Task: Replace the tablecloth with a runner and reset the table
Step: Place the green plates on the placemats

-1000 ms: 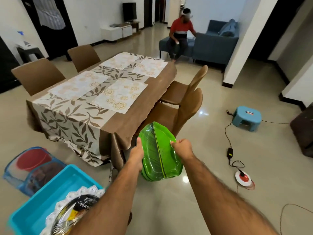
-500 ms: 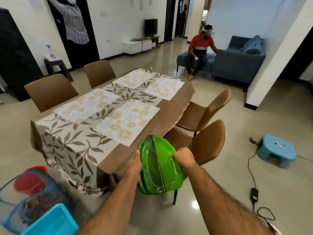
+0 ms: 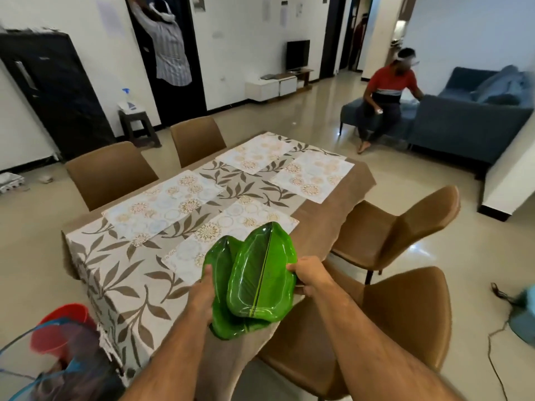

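Green leaf-shaped plates point(image 3: 260, 270) hover over the near right corner of the table point(image 3: 321, 227). The top plate has slid to the right of the stack below it point(image 3: 220, 264). My left hand point(image 3: 204, 296) grips the lower plates at their left edge. My right hand point(image 3: 308, 273) grips the top plate at its right edge. A leaf-patterned runner point(image 3: 121, 273) lies along the brown table, with several floral placemats point(image 3: 162, 204) on it.
Brown chairs stand to the right point(image 3: 405, 227), near right point(image 3: 390, 322) and along the far side point(image 3: 110, 172). A red bucket point(image 3: 60, 325) and a mesh basket point(image 3: 43, 369) sit at the lower left. A person point(image 3: 388, 94) sits by the blue sofa point(image 3: 474, 117). A cable point(image 3: 495, 342) runs over the floor.
I have come up to the table and the plates now hang over its corner. The top plate has shifted right, away from the stack. The blue tub has left the view.
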Demonstrator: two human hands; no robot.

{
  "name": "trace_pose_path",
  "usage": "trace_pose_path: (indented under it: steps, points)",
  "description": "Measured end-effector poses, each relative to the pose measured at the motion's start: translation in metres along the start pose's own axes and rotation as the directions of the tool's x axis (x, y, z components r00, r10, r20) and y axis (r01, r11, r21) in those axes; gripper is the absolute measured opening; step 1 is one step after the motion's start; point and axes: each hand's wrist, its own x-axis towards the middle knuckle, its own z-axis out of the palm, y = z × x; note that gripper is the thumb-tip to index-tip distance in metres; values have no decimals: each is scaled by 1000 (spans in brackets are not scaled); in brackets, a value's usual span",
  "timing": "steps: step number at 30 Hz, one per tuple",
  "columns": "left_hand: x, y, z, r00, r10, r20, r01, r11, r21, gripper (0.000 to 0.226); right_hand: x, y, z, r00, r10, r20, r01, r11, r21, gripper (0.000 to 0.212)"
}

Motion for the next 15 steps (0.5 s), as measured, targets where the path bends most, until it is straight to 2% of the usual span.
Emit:
trace_pose_path:
  steps: [2,4,7,9,12,15]
  points:
    - [44,-3,-9,999,-11,-50,10,999,-34,99,20,-17,7,1000,13,14,-14,999,37,16]
    - [99,-16,-23,995,-30,-90,33,999,25,123,37,-30,14,1000,9,10,-10,997,82,16]
    - [142,-12,-42,986,-46,-161,54,997,47,132,64,-40,31,999,35,-25,-31,990,137,14]
    - [133,13,-46,988,-53,-144,55,998,4,121,80,-42,43,997,51,-51,-42,986,162,7]
    - [116,58,-48,993,-30,-117,37,997,61,72,101,-46,64,992,78,-102,-58,981,187,5]
    - [146,74,-56,995,-13,-101,28,988,150,68,116,-51,86,979,141,-150,-108,972,207,3]
